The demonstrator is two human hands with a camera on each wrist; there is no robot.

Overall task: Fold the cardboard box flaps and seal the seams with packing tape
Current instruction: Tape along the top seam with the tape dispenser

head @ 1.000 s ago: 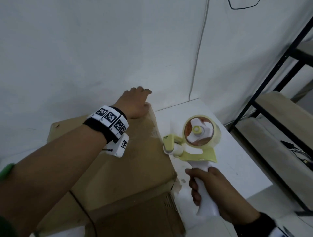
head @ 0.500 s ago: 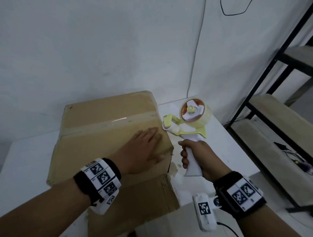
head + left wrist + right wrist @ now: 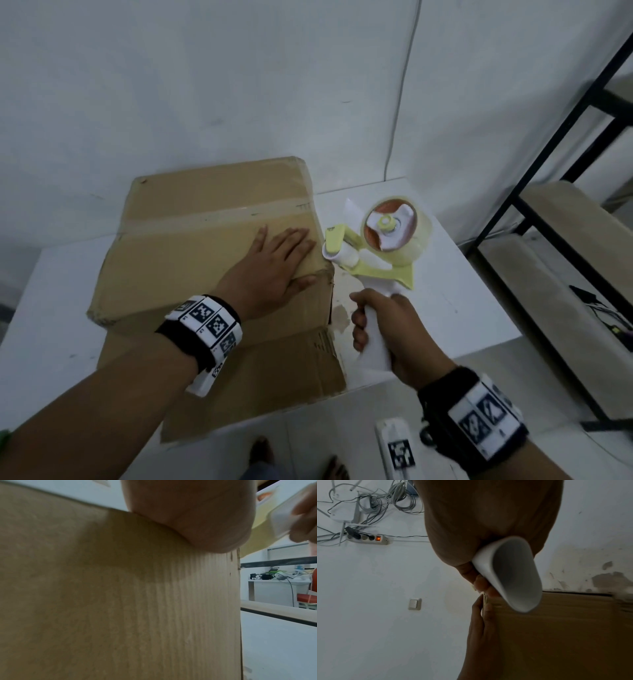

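From the head view, the cardboard box (image 3: pixel 212 260) sits on the white desk (image 3: pixel 462 308) against the wall, its top flaps folded down and a strip of clear tape (image 3: pixel 212 216) running across the centre seam. The left hand (image 3: pixel 274 263) lies flat on the near flap beside the right-hand corner, fingers straight and spread. The right hand (image 3: pixel 387 329) has its grip wrapped round the white handle of the tape dispenser (image 3: pixel 373 246), whose yellow nose is just beside the box's right edge, close to the left fingertips. The risk, as I judge it: the dispenser's cutter could catch those fingers if it comes in fast, and the near flap could spring up and wrinkle the tape if the palm lifts too soon. Small dark print marks the yellow nose and the box's front panel, too small to read; the wristbands carry square coded tags, not words.

From the left wrist view, the heel of the left hand (image 3: pixel 197 520) presses on the corrugated top, and the box edge looks frayed, so tape may bond poorly there.

From the right wrist view, the right hand (image 3: pixel 488 527) grips the hollow handle (image 3: pixel 513 574). No writing shows.
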